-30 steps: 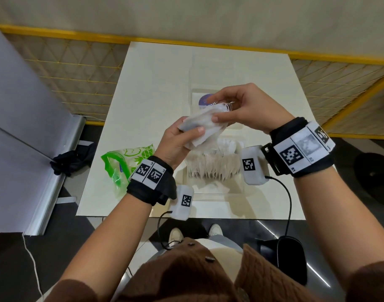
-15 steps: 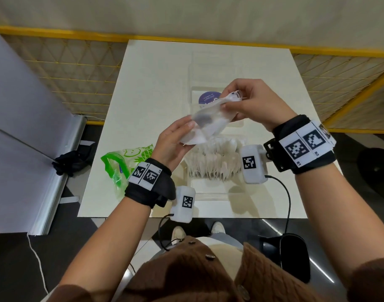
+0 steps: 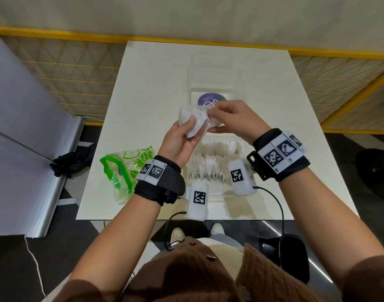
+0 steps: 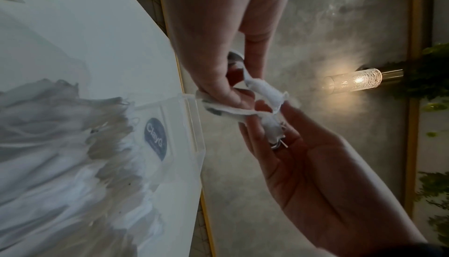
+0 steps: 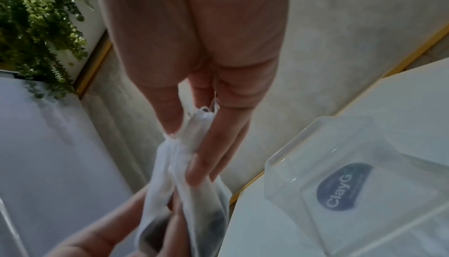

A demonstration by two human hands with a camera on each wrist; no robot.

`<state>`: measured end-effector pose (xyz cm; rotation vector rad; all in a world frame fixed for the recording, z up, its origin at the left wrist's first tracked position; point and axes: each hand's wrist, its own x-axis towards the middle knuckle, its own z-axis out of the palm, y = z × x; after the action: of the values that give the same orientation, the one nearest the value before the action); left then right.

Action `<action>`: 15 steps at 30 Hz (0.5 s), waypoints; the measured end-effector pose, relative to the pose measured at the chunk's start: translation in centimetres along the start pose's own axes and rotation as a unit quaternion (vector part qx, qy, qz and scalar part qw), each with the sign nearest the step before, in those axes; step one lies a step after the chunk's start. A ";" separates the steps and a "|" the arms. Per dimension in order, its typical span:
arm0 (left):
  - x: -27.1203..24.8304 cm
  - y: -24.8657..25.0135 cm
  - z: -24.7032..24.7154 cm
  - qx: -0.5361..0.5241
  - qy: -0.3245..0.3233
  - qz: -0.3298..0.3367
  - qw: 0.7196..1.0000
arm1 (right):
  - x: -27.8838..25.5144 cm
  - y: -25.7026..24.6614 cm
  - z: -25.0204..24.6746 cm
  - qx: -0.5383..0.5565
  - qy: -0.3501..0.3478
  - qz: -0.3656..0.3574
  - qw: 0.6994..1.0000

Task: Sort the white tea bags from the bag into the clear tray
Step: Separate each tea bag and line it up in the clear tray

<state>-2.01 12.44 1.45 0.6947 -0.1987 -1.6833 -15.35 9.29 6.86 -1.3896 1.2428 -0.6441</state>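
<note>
Hands: left hand [image 3: 182,140] fingers clamp tea bags [image 3: 192,120]; right hand [image 3: 232,118] fingers pinch same, above clear tray [image 3: 215,197].

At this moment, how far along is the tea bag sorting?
Done: a row of tea bags already stands in the near end of the clear tray. In hand: the left hand and right hand hold a small bunch of tea bags above it. Left: the far end is bare; whether the green bag holds more is unclear.
</note>
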 end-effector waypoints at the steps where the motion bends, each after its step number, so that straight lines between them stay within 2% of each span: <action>1: 0.1 0.0 -0.1 -0.001 0.002 0.000 1.000 | 0.1 0.1 0.0 0.001 -0.001 0.002 1.000; 7: 0.2 -0.3 0.0 0.109 0.031 -0.001 0.994 | 0.3 -0.2 0.4 -0.110 0.036 -0.040 0.992; 11: -0.1 0.3 -1.0 0.271 0.077 0.015 0.959 | 0.3 -0.9 -0.5 -0.140 0.026 -0.073 0.987; 13: 0.0 0.7 -1.4 0.271 0.058 0.004 0.961 | 0.1 -1.4 -0.9 -0.152 -0.010 -0.081 0.985; 15: -0.2 0.8 -1.1 0.241 -0.003 -0.025 0.970 | -0.2 -1.8 -1.1 -0.139 -0.052 -0.083 0.985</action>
<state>-0.74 12.65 1.04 1.0605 -0.6138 -1.6989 -15.81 8.76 8.81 -1.7506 1.1737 -0.5154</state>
